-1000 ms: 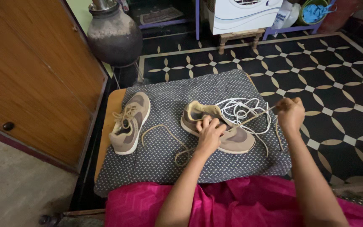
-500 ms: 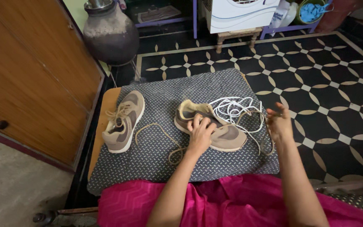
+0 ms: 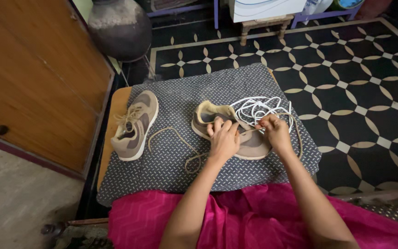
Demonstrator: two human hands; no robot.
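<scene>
Two tan and grey sneakers lie on a low table covered with a grey dotted cloth [image 3: 171, 166]. My left hand [image 3: 223, 138] presses down on the right-hand sneaker [image 3: 254, 145], fingers spread over its middle. My right hand [image 3: 276, 131] pinches a tan lace [image 3: 295, 138] just beside that shoe's tongue. A loose tan lace [image 3: 176, 138] trails from this shoe across the cloth toward me. A tangle of white laces [image 3: 254, 107] lies behind the shoe. The left-hand sneaker [image 3: 135, 124] sits apart, laced, heel toward me.
A wooden cabinet door [image 3: 38, 78] stands close on the left. A dark round metal pot [image 3: 119, 27] sits behind the table. Black patterned floor tiles [image 3: 360, 92] spread to the right. A small wooden stool [image 3: 263, 23] and white appliance are at the back. Pink fabric [image 3: 236, 216] covers my lap.
My right hand has moved left from out beside the white laces to the shoe and now pinches the tan lace. My left hand stays on the shoe.
</scene>
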